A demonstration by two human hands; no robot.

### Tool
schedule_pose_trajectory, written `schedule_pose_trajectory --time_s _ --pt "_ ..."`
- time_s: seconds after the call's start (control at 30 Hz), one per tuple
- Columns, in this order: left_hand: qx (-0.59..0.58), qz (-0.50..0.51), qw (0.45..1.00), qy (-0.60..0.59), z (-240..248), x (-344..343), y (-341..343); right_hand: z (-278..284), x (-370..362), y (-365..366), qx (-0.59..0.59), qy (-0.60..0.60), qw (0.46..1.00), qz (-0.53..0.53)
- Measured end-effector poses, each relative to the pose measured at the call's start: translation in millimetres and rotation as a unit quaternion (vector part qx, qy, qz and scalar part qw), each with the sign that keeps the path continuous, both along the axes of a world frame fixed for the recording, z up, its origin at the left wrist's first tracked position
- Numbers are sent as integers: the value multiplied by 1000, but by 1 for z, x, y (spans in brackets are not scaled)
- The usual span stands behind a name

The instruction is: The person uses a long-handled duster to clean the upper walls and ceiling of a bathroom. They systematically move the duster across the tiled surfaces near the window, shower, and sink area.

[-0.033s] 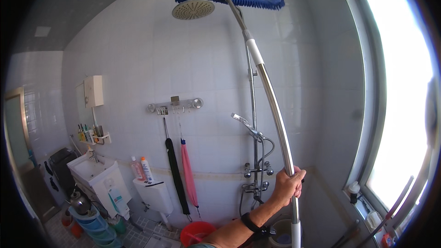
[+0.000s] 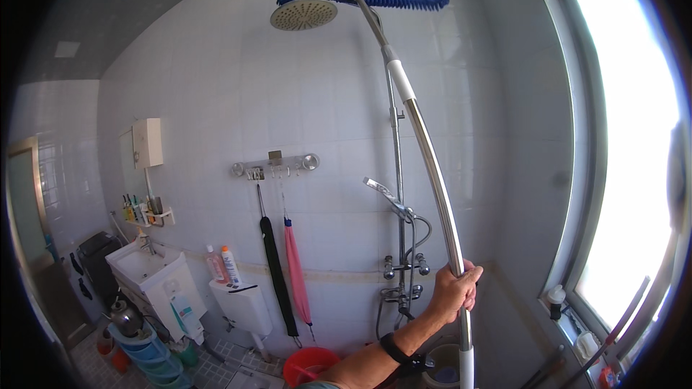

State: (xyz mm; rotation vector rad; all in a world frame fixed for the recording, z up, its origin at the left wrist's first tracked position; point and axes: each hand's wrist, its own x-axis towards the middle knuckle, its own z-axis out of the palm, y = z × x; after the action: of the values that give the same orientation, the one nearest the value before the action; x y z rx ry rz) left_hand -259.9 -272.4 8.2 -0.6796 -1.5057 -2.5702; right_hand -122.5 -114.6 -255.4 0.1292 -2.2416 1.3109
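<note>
My left hand (image 2: 454, 292), with a black band on its wrist, is wrapped round the lower part of a flat mop's long metal pole. The flat mop (image 2: 432, 162) stands tall and tilts to the left at its top. Its wide head with blue shaggy fringe (image 2: 425, 3) is high up, just above and behind a round shower head (image 2: 304, 14). I cannot tell whether the fringe touches the wall. Behind the pole runs a shower riser (image 2: 396, 144), with a hand shower (image 2: 386, 193) and a mixer tap lower down. My right hand is not in view.
A bright window (image 2: 620, 122) is on the right, with small items and poles by its sill. A hook rack (image 2: 274, 166) holds black and pink long hanging things. A cistern (image 2: 241, 306) carries two bottles. A washbasin (image 2: 148, 263) stands left; a red basin (image 2: 310, 360) lies below.
The mop and my left hand have shifted very slightly to the right, the mop head also a touch upward. My grip on the pole stays the same.
</note>
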Motion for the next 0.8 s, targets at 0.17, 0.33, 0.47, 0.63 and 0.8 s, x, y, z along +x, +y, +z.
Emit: schedule_pose_trajectory --time_s 0.17,0.33,0.47,0.63,0.8 --pt "32 -73 996 34 -3 -17 9 22 -1 7 -17 -28 999 -43" --pt "35 -74 995 48 -2 -29 16 2 -24 17 -33 -43 996 -66" --pt "35 -72 996 33 0 -43 16 -14 -40 13 -7 -7 997 -71" --pt "20 -62 998 6 -1 -63 11 13 -33 -5 -74 -16 997 -4" --pt "8 -53 998 -11 2 -76 12 10 -40 -11 27 -4 998 -55"
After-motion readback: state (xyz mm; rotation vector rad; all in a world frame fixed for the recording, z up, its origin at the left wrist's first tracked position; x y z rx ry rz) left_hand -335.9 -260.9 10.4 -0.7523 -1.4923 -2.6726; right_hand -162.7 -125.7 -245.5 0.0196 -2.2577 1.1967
